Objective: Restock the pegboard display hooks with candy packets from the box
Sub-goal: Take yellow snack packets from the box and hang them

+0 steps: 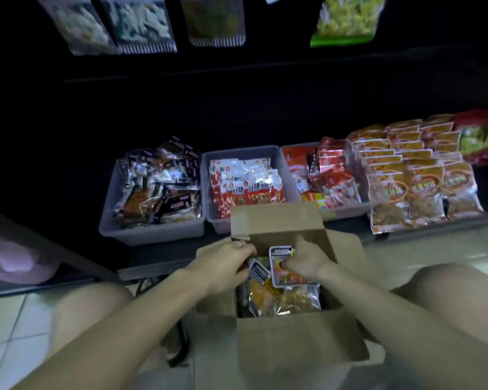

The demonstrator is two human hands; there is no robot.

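Inside the open cardboard box (282, 339), toward its far end, a candy packet (286, 267) is pinched near its top by the right hand (304, 260), whose fingers (286, 264) are curled onto the film; the left hand (226, 261) is reaching in at the box's far left corner with its fingers bent over the packets there, though whether anything is gripped cannot be told. The packet is judged light, thin and floppy, with slick crinkly film, so it is best taken by the stiffer sealed header, where a hang hole would be expected. More packets (282, 298) are stacked loosely beneath it. The raised far flap (276, 220) and the side flaps hem the opening, so a lift straight up is favoured. Beyond the box stand grey bins (152, 233) of snacks, and hanging bags (144, 23) are seen well above, with dark open room between.
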